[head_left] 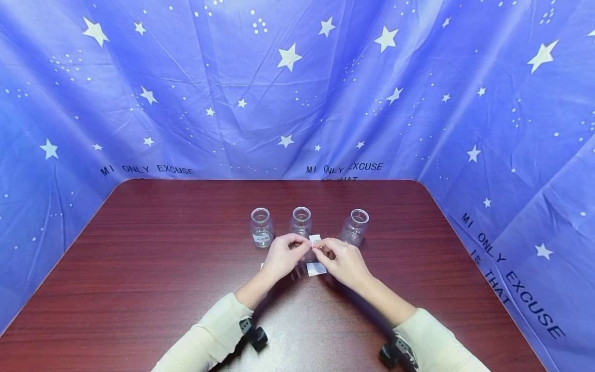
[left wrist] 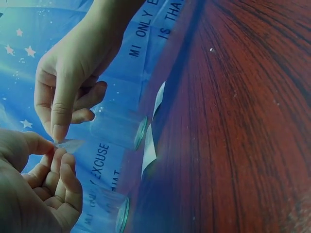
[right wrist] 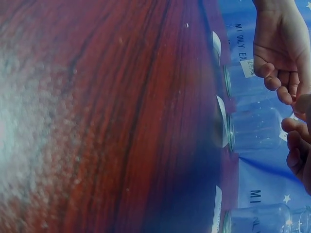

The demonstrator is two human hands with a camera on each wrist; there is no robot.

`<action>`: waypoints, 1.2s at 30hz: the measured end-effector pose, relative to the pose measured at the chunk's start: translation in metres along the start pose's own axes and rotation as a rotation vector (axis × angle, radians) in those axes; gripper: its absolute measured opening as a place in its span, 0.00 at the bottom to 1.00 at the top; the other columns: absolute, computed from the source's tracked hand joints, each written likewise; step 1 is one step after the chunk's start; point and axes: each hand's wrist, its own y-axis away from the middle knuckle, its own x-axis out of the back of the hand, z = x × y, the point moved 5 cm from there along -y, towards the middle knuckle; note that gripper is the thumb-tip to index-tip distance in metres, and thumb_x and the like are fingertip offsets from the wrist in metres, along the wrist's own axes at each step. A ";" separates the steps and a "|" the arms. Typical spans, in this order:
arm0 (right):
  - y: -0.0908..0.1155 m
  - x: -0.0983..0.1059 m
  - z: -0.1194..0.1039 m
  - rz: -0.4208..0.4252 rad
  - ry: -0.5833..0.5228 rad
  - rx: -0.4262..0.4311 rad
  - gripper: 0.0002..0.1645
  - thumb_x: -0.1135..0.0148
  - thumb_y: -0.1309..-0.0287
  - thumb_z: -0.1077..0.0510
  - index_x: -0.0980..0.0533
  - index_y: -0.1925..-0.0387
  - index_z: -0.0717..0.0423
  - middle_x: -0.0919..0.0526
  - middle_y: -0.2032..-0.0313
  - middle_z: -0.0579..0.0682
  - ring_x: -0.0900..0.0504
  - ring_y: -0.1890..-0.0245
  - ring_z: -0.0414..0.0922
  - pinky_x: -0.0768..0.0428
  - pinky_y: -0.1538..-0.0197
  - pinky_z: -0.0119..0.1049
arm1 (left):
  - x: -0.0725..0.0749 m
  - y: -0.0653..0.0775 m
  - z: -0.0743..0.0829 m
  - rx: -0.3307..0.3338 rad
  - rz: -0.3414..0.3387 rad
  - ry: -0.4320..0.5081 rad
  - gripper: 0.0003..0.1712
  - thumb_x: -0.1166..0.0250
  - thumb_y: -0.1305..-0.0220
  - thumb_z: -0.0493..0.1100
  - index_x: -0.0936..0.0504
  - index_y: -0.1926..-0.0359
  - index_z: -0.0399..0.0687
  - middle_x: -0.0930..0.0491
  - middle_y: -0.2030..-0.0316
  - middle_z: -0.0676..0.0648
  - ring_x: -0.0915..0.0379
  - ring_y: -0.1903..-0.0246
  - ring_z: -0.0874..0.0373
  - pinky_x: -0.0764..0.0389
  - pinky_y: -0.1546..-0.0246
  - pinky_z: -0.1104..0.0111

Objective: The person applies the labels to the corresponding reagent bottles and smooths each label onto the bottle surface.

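- While both hands meet by the middle jar, they pinch one small label, held up off the table, just to the right of that jar and on its near side.
- The left hand nips the label's edge with thumb and finger; the right hand nips it right beside them.
- To the left of the middle jar stands the left jar, with a sticker; to its right stands the right jar.
- White paper lies on its near side.
- The label looks light, thin and bendy. It could crease, so a soft hold at one corner seems best.
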 end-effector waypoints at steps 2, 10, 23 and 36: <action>0.000 -0.001 0.000 0.004 0.003 0.003 0.05 0.31 0.53 0.60 0.20 0.71 0.50 0.26 0.83 0.38 0.28 0.82 0.32 0.33 0.76 0.20 | 0.000 0.000 0.000 0.004 0.002 -0.007 0.09 0.38 0.42 0.40 0.17 0.67 0.38 0.19 0.76 0.33 0.23 0.79 0.46 0.28 0.81 0.75; -0.001 -0.003 -0.001 -0.001 0.021 -0.009 0.05 0.31 0.53 0.58 0.20 0.71 0.49 0.27 0.84 0.37 0.29 0.82 0.31 0.32 0.77 0.21 | 0.001 0.000 -0.001 0.027 0.018 -0.040 0.08 0.41 0.45 0.38 0.18 0.68 0.39 0.18 0.75 0.35 0.28 0.83 0.67 0.26 0.79 0.76; -0.002 -0.003 0.015 -0.060 -0.107 -0.198 0.03 0.33 0.49 0.58 0.20 0.71 0.51 0.25 0.83 0.38 0.30 0.81 0.32 0.31 0.77 0.24 | 0.009 -0.001 -0.007 0.030 0.041 -0.022 0.10 0.41 0.42 0.40 0.19 0.65 0.37 0.18 0.74 0.35 0.25 0.83 0.64 0.27 0.80 0.75; -0.004 -0.012 0.032 -0.116 -0.240 -0.408 0.06 0.36 0.45 0.58 0.20 0.67 0.57 0.21 0.82 0.44 0.31 0.83 0.32 0.31 0.78 0.26 | 0.011 0.001 -0.009 0.008 0.021 -0.042 0.10 0.41 0.41 0.40 0.18 0.65 0.38 0.18 0.75 0.38 0.25 0.82 0.63 0.26 0.80 0.75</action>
